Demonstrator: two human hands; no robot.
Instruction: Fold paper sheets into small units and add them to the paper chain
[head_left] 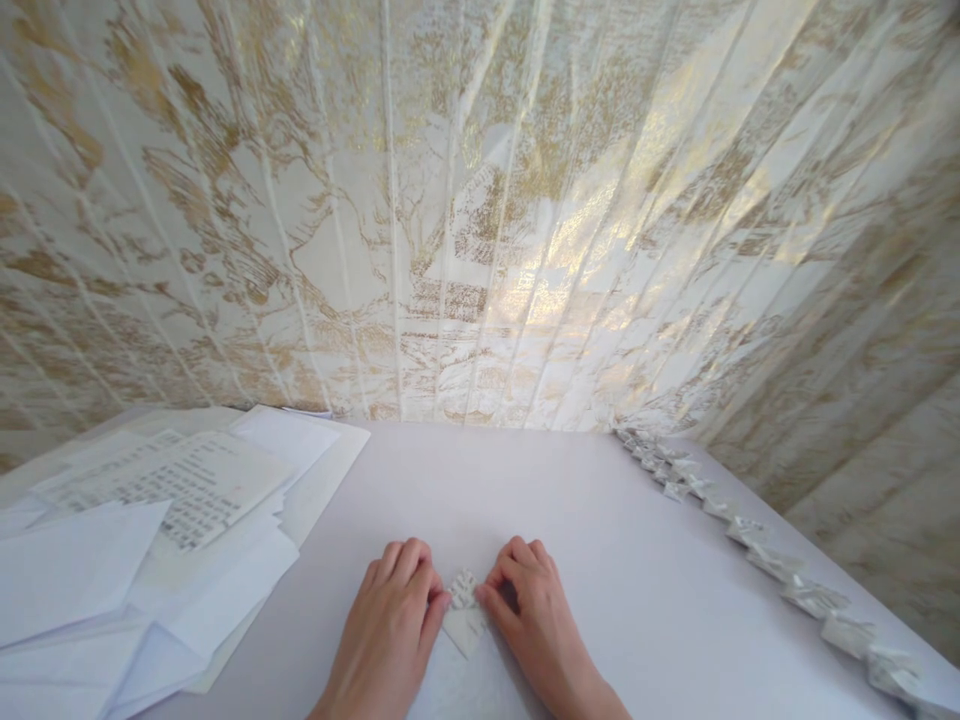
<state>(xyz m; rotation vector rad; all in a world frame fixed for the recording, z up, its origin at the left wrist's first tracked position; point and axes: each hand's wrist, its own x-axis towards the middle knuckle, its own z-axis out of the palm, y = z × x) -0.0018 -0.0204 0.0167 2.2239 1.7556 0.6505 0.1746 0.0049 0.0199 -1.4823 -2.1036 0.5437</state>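
Note:
A small folded piece of printed paper (465,622) lies on the white table in front of me, its lower end coming to a point. My left hand (396,620) pinches its left edge between thumb and forefinger. From the other side, my right hand (531,610) pinches the right edge, thumb and forefinger pressed together. The other fingers of both hands are curled. Dark print shows on the paper's upper part, while the lower part is mostly plain.
On the left, loose sheets of paper (225,600) overlap in a pile, one printed sheet (187,485) among them. A row of small folded paper pieces (814,598) runs along the table's right edge. Gold-patterned curtain (480,250) hangs behind the table (465,480) and at its right.

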